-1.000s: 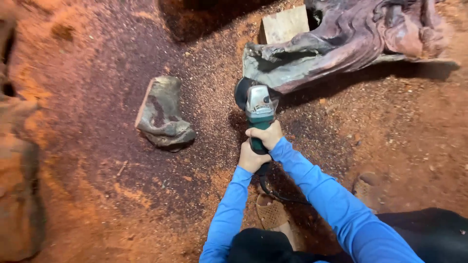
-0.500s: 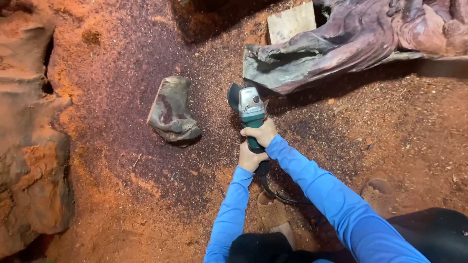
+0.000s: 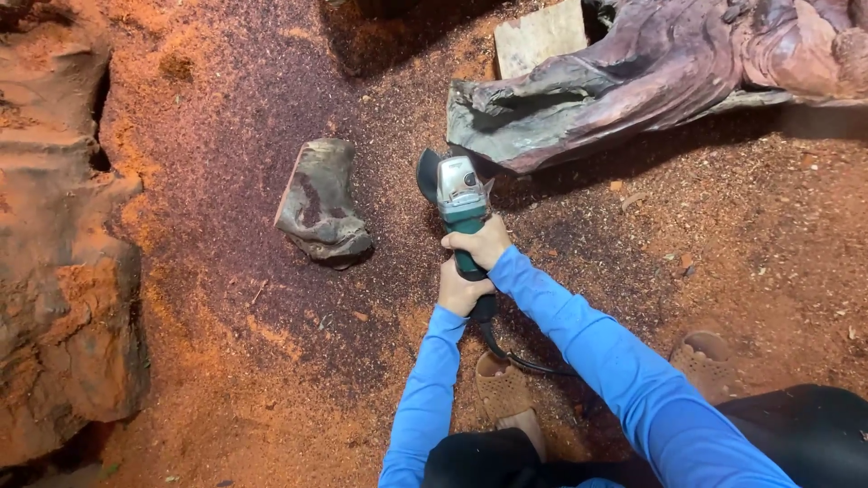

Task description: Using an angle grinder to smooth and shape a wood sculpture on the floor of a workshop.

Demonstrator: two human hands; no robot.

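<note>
Both my hands grip a green angle grinder [image 3: 459, 201] with a silver head and a black guard. My right hand [image 3: 479, 242] wraps the body just behind the head. My left hand [image 3: 461, 291] holds the rear of the handle, where a black cord [image 3: 506, 354] trails back. The grinder's disc end sits a little short of the lower left tip of a large gnarled reddish-grey wood piece [image 3: 633, 81] lying on the sawdust floor. A smaller grey wood chunk [image 3: 321, 203] lies to the grinder's left.
Red-orange sawdust [image 3: 253, 343] covers the ground. A big rough wood mass [image 3: 63, 253] fills the left edge. A pale wooden block [image 3: 540, 38] props the large piece at the top. My sandalled feet [image 3: 503, 393] rest below the hands.
The grinder and both hands have drawn back left from the large wood piece's tip. The view has shifted, bringing more of the left wood mass into sight.
</note>
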